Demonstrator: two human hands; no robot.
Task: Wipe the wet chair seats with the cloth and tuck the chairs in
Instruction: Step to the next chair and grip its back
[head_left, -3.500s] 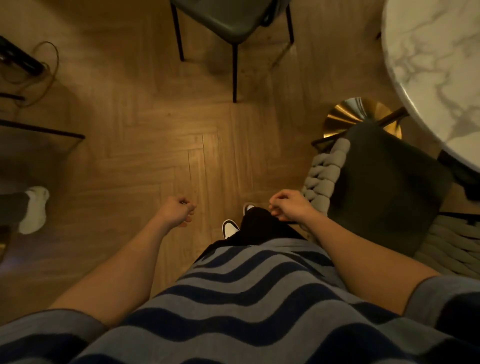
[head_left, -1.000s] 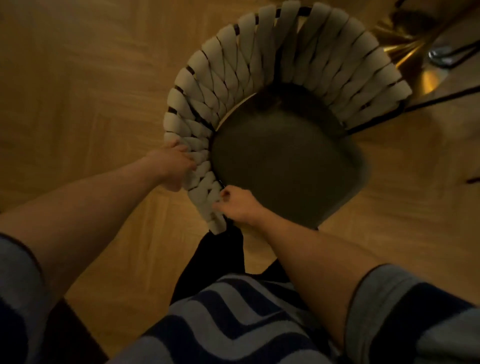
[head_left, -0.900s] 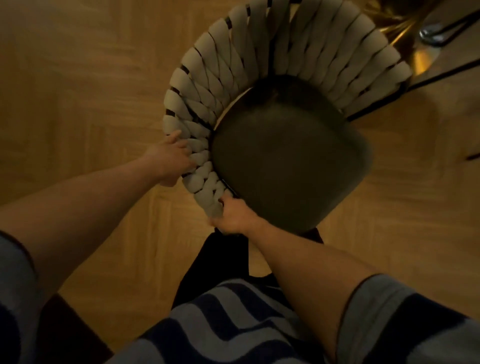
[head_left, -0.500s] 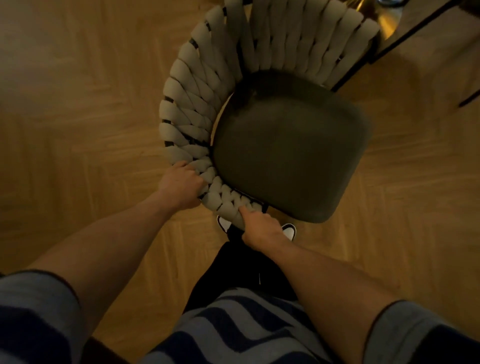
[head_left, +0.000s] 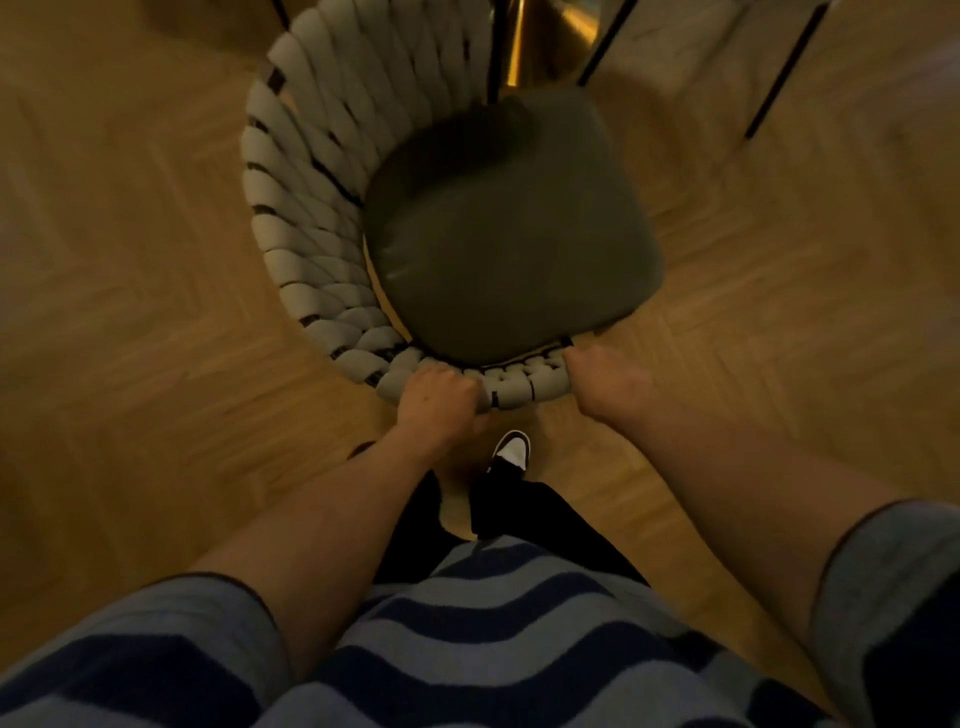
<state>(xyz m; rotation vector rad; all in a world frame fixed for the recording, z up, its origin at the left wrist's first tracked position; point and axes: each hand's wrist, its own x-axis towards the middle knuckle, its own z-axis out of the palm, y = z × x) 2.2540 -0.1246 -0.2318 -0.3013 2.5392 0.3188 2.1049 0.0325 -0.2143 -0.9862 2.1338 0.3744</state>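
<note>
Head view, from where I stand: the left hand (head_left: 441, 397) curls over the rim of the grey woven-strap chair back (head_left: 311, 171), gripping it. Just right, the dark olive padded seat (head_left: 511, 228) faces away towards the brass pedestal base (head_left: 545, 41) of the bench. The right hand (head_left: 602, 382) holds the rim's end, though I cannot tell how its fingers lie. No cloth shows. Pushed askew, the thin black legs (head_left: 779, 67) could catch the pedestal and scrape the herringbone wood floor (head_left: 130, 312).
</note>
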